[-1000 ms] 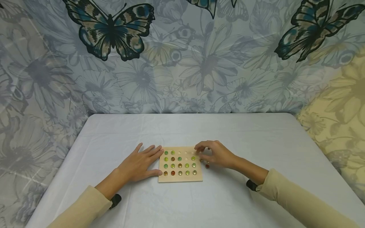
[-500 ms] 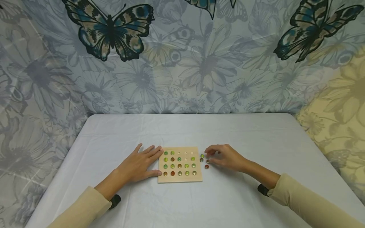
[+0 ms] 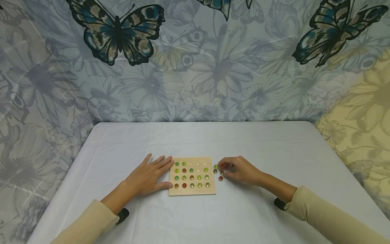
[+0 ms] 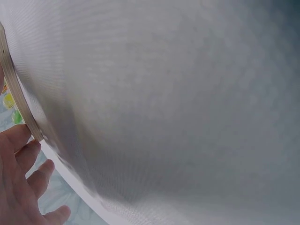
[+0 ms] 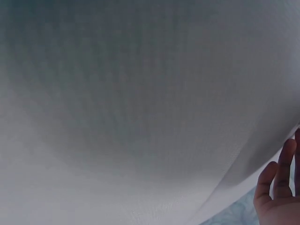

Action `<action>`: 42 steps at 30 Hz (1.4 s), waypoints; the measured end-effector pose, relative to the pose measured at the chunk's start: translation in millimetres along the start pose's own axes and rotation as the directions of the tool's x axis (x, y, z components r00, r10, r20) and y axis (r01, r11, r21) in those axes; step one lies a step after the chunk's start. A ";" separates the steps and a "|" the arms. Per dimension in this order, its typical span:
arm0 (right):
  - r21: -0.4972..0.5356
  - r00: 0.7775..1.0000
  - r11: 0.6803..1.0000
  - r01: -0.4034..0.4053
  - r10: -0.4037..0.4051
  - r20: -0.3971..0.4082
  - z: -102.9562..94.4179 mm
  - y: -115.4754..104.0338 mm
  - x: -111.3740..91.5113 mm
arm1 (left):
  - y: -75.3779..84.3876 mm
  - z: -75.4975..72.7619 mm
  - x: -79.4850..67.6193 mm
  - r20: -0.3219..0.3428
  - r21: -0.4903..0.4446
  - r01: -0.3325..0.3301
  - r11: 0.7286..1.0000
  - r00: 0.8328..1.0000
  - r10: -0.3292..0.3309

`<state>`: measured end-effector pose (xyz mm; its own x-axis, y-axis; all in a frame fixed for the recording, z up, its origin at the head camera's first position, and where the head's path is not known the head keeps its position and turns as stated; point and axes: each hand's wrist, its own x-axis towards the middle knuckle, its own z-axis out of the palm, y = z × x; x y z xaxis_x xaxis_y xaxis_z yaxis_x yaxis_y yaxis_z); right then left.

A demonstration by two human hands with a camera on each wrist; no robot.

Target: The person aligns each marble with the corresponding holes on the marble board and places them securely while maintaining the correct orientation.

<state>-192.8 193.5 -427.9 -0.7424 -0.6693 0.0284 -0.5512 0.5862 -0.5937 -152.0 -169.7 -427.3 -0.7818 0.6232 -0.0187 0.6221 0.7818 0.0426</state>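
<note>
OK, L grip (image 3: 150,176) touching brd (image 3: 195,174), R (image 3: 242,170) nr marbles (image 3: 220,178).

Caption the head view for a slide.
Left hand touching a wooden board of colored marbles, right hand at the loose marbles beside it.

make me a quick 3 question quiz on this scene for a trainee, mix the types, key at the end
1. Which hand touches the left edge of the wooden board?
2. True or false: every marble in view sits in a hollow of the board.
3. How many marbles fill the row nearest the person? a) three b) four c) five

Key:
1. The left hand.
2. False; loose marbles lie on the cloth beyond the board's right edge, by the right hand.
3. c, five marbles.
</note>
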 end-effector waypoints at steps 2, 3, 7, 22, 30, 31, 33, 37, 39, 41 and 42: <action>-0.002 1.000 1.000 -0.003 0.003 0.000 0.1 -0.6 0.2 | -0.3 0.1 0.1 -0.003 0.000 0.000 1.000 1.000 0.000; 0.000 1.000 1.000 -0.005 0.005 0.000 -0.1 -1.1 0.3 | -0.4 0.3 0.2 -0.004 -0.001 0.000 1.000 1.000 0.000; -0.001 1.000 1.000 -0.004 0.004 -0.001 -0.4 -2.0 0.9 | -0.5 0.2 0.5 -0.001 -0.002 0.002 1.000 1.000 -0.002; -0.004 1.000 1.000 -0.008 0.008 -0.029 -7.7 -7.5 4.2 | -2.3 1.1 2.0 0.008 0.001 0.003 1.000 1.000 -0.003; -0.023 0.998 1.000 0.016 -0.017 -0.055 -7.0 -11.2 11.9 | -1.8 -0.1 0.9 0.014 -0.005 0.008 1.000 1.000 -0.008; -0.022 0.998 1.000 0.022 -0.023 -0.058 -6.7 -12.4 13.1 | -1.8 -0.1 0.8 0.015 -0.007 0.008 1.000 1.000 -0.008; -0.013 0.998 1.000 0.029 -0.030 -0.062 -5.8 -15.2 15.8 | -1.3 -0.7 0.8 0.014 -0.010 0.008 1.000 1.000 -0.008; 0.004 0.996 0.999 0.054 -0.054 -0.064 -2.7 -20.7 21.8 | -0.9 -1.0 1.1 0.012 -0.018 0.008 1.000 1.000 -0.008; 0.005 0.995 0.997 0.071 -0.070 -0.067 -0.4 -22.9 24.7 | -0.8 -0.8 0.9 0.011 -0.016 0.008 1.000 1.000 -0.007; 0.002 0.994 0.996 0.086 -0.085 -0.070 1.8 -25.0 27.5 | -0.9 -0.2 0.7 0.011 -0.012 0.006 1.000 1.000 -0.006; 0.003 0.993 0.996 0.092 -0.091 -0.071 2.9 -25.8 29.0 | -1.0 0.3 0.6 0.010 -0.010 0.007 1.000 1.000 -0.007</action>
<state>-199.0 157.6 -414.1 -0.7144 -0.6856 0.1398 -0.6156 0.5209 -0.5914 -153.1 -170.1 -427.6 -0.7855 0.6182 -0.0294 0.6164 0.7857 0.0527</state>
